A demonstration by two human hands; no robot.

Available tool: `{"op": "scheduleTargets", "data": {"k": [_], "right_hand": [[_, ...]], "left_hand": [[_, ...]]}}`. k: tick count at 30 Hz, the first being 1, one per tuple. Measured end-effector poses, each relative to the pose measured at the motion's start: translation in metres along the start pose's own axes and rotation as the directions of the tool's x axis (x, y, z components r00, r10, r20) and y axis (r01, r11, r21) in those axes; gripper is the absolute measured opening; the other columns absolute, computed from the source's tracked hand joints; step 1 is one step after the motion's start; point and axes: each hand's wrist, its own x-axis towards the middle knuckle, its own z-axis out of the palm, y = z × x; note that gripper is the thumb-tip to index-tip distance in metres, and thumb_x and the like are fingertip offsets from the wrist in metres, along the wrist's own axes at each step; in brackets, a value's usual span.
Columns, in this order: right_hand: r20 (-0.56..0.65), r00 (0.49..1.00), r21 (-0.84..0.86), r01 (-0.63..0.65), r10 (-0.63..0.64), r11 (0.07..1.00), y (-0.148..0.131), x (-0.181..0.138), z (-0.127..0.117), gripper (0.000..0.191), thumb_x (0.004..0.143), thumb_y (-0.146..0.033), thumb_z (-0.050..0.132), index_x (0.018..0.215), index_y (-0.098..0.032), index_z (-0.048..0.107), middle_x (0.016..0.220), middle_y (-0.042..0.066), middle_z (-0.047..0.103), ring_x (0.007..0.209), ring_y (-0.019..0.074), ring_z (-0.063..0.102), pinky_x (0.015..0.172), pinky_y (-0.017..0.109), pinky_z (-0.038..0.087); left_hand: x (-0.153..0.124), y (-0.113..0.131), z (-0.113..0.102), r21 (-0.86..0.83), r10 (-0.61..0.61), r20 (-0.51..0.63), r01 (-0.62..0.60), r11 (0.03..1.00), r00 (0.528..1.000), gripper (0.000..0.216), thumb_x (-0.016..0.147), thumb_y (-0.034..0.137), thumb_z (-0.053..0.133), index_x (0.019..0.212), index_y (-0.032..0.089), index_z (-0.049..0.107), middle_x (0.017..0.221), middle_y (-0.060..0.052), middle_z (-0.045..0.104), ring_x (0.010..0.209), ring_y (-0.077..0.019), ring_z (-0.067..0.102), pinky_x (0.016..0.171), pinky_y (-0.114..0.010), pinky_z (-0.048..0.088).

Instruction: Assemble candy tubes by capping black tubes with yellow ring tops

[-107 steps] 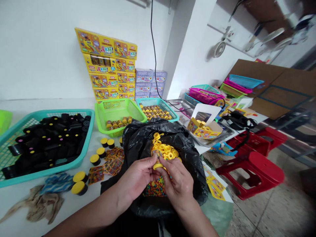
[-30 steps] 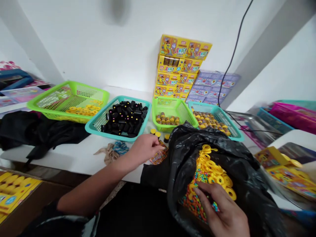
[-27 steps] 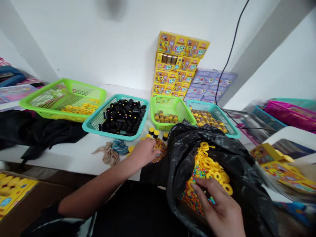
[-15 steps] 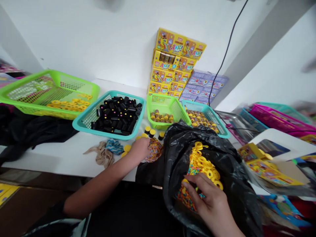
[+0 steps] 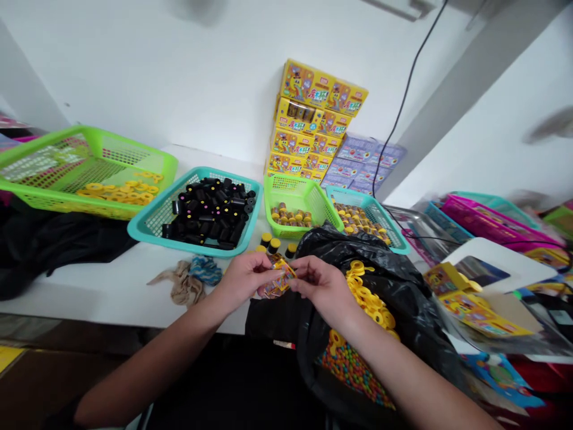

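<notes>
Over the table's front edge, my left hand (image 5: 250, 276) pinches a small yellow printed label (image 5: 283, 273) with a colourful pattern. My right hand (image 5: 319, 282) is at the label's right side, thumb and fingers pinched on its edge. Beneath the hands lies a pile of similar printed labels (image 5: 271, 291), partly covered. Just behind stand several black tubes with yellow caps (image 5: 274, 245). To the right, a black plastic bag (image 5: 405, 298) gapes open, with yellow ring-shaped parts (image 5: 372, 306) on top of small multicoloured candies (image 5: 353, 371).
A teal basket (image 5: 134, 230) holds black tubes; a large green basket (image 5: 168, 164) holds yellow rings. A small green basket (image 5: 320, 206) and another teal basket (image 5: 398, 230) hold labelled tubes. Yellow boxes (image 5: 308, 143) are stacked behind. Crumpled cloths (image 5: 183, 283) lie left of my hands.
My right hand has come out of the black bag and moved left to meet my left hand. The left hand now holds up a yellow label above the pile.
</notes>
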Motion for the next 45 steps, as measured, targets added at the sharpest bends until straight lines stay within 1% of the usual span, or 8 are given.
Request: {"op": "scheduleTargets", "data": {"k": [10,14,20,23,29,36,40,45], "right_hand": [[0.263,0.963,0.134,0.029,-0.064,0.991,-0.014,0.043,0.048,0.014,0.072,-0.029,0.069,0.079,-0.019,0.062,0.062,-0.003,0.061,0.054,0.0115,0.054,0.052,0.024,0.044],[0.374,0.924,-0.141,0.136,-0.074,0.981,-0.004,0.054,0.066,0.008,0.08,-0.023,0.063,0.086,-0.018,0.064,0.069,-0.002,0.062,0.059,0.0123,0.056,0.056,0.024,0.046],[0.633,0.748,-0.642,0.652,-0.202,0.403,-0.005,0.067,0.084,0.049,0.076,-0.004,0.058,0.123,-0.018,0.061,0.109,0.011,0.063,0.086,0.0208,0.064,0.071,0.029,0.048],[0.697,0.702,-0.643,0.703,-0.149,0.304,-0.009,0.071,0.091,0.041,0.082,-0.01,0.056,0.123,-0.016,0.062,0.102,0.013,0.065,0.083,0.0245,0.064,0.069,0.032,0.047],[0.7,0.702,-0.638,0.697,-0.132,0.328,0.0,0.074,0.099,0.029,0.085,-0.014,0.057,0.113,-0.015,0.064,0.095,0.012,0.069,0.08,0.025,0.066,0.066,0.031,0.047],[0.446,0.875,-0.725,0.475,-0.186,0.499,-0.013,0.065,0.055,0.022,0.084,-0.017,0.06,0.105,-0.013,0.059,0.089,0.01,0.067,0.076,0.0214,0.064,0.066,0.03,0.048],[0.309,0.946,-0.179,0.159,-0.098,0.971,-0.03,0.052,0.022,0.029,0.078,-0.033,0.07,0.099,-0.02,0.055,0.068,-0.004,0.057,0.053,0.0125,0.056,0.048,0.023,0.042],[0.394,0.919,0.131,-0.056,0.0,0.99,-0.042,0.036,0.007,0.033,0.067,-0.029,0.078,0.09,-0.019,0.057,0.063,-0.006,0.057,0.047,0.0092,0.054,0.044,0.02,0.039]], "left_hand": [[-0.024,0.009,-0.06,-0.001,0.075,-0.102,-0.075,0.997,0.992,0.025,0.074,0.037,0.07,0.061,0.016,0.065,0.056,0.003,0.052,0.053,-0.0092,0.046,0.05,-0.02,0.034],[-0.03,-0.002,-0.084,-0.036,0.055,-0.228,-0.065,0.997,0.972,0.024,0.071,0.038,0.073,0.064,0.016,0.067,0.056,0.002,0.056,0.05,-0.0087,0.044,0.047,-0.02,0.032],[-0.037,-0.018,-0.101,-0.098,0.066,-0.308,-0.1,0.99,0.949,0.026,0.065,0.033,0.081,0.066,0.015,0.064,0.068,-0.002,0.067,0.062,-0.0121,0.058,0.057,-0.021,0.045],[-0.039,-0.02,-0.101,-0.112,0.051,-0.273,-0.085,0.99,0.961,0.03,0.065,0.032,0.082,0.065,0.015,0.057,0.065,0.0,0.065,0.053,-0.009,0.054,0.051,-0.019,0.042],[-0.038,-0.028,-0.098,-0.039,0.097,-0.211,-0.108,0.993,0.973,0.031,0.066,0.033,0.081,0.067,0.015,0.056,0.062,0.0,0.062,0.054,-0.0097,0.054,0.051,-0.02,0.044],[-0.031,-0.035,-0.089,0.008,0.114,-0.214,-0.115,0.993,0.97,0.028,0.067,0.031,0.079,0.069,0.015,0.056,0.06,0.004,0.055,0.05,-0.0075,0.046,0.047,-0.019,0.037],[-0.028,-0.026,-0.074,0.04,0.186,-0.146,-0.182,0.982,0.972,0.026,0.07,0.031,0.078,0.07,0.014,0.058,0.061,0.003,0.054,0.054,-0.0083,0.047,0.049,-0.019,0.037],[-0.029,-0.001,-0.051,0.124,0.312,-0.038,-0.305,0.944,0.949,0.02,0.072,0.027,0.078,0.069,0.013,0.063,0.065,0.001,0.058,0.059,-0.0091,0.051,0.054,-0.019,0.039]]}}
